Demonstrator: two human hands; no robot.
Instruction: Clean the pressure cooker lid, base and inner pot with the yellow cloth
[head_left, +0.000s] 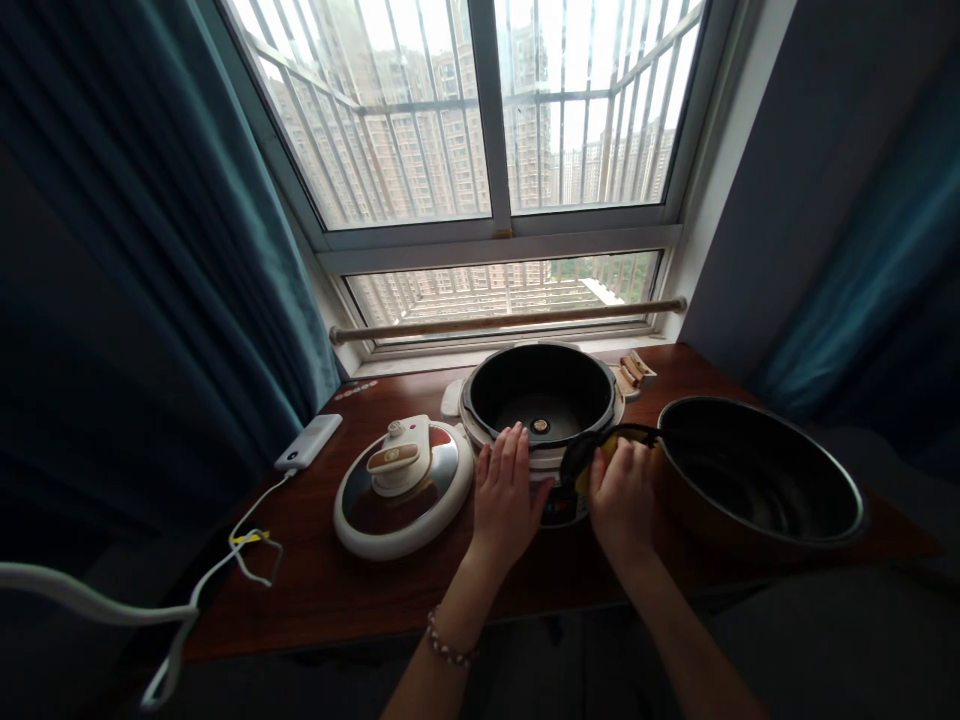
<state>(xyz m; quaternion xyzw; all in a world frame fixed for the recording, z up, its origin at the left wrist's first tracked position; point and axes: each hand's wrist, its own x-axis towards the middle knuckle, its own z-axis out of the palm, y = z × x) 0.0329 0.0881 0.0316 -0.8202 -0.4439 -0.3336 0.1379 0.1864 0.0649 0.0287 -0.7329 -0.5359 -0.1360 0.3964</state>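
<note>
The left hand's fingers (508, 452) lie extended and close together at the near left edge of the cooker (555, 372), the thumb held apart; whether they press on it I cannot tell. The left hand (504, 500) wears a braided bracelet (448, 642) at the wrist. The right hand (624, 500), at the cooker's near right, has its fingers curled round a black-and-yellow handle (581, 458), which reaches in front of the cooker's rim and seems to join the pan (765, 470) on the right.

The cooker stands uncovered, its dark inside showing a small round piece (540, 426) at the bottom. Just left of the cooker lies its likely lid (390, 495), white-rimmed with a brown-topped grip. Farther left are a white device (313, 440) and its cable (244, 520), with a yellow tie (250, 537) around it. All this is on the reddish-brown table (315, 590) under the cooker. Behind the cooker run a horizontal bar (510, 323) and a window (420, 150); blue curtains (172, 220) hang well to either side.
</note>
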